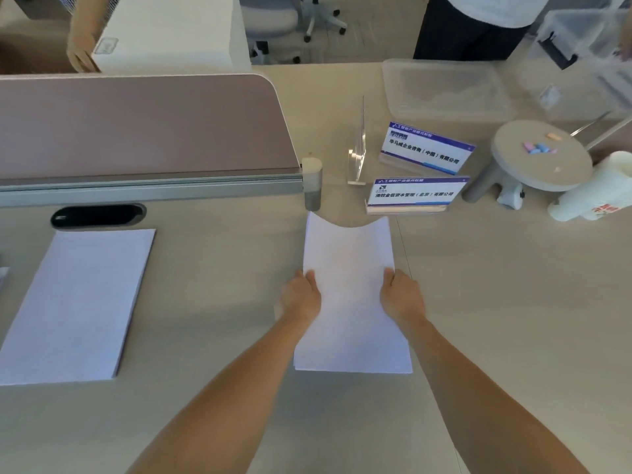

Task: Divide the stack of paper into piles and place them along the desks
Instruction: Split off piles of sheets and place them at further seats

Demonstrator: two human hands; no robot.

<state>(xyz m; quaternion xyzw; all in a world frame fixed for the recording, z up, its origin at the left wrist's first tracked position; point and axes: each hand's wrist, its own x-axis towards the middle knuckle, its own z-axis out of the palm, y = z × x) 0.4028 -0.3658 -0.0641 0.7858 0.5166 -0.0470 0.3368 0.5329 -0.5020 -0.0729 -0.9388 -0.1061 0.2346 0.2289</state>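
- Paper pile [78, 302], already laid down, is observed flat on the desk [513, 319] at the far left, below a dark cable slot [98, 216] and the pink divider screen [136, 124]. Its edges appear squared and its thickness modest.
- Left hand [301, 297] is found closed on the left long edge of the held stack [352, 295], thumb on top and fingers judged to be tucked beneath, though the underside is hidden.
- Held stack is located at the centre of the desk, just past the end post of the divider [312, 186]. Its far edge is seen bowed downward in the middle, which suggests a thin, limp bundle sagging between the two grips and at least partly lifted; whether the near edge touches the desk cannot be told.
- Right hand [402, 295] is found closed on the opposite long edge in the same pinch, level with the left.
- Handling is judged as follows: light, flexible, smooth-faced sheets liable to fan or slide apart if tilted or gripped on one side only. Hold is best taken at mid-length on both long edges, as at present, and the stack lowered flat.
- Name cards [415, 193], a clear plastic tray [444, 87], a round stand [540, 155] and a white paper roll [595, 189] are noted to the right, well apart from the stack.
- Another person's hand [80, 53] is noted resting on a white box [164, 29] beyond the divider.
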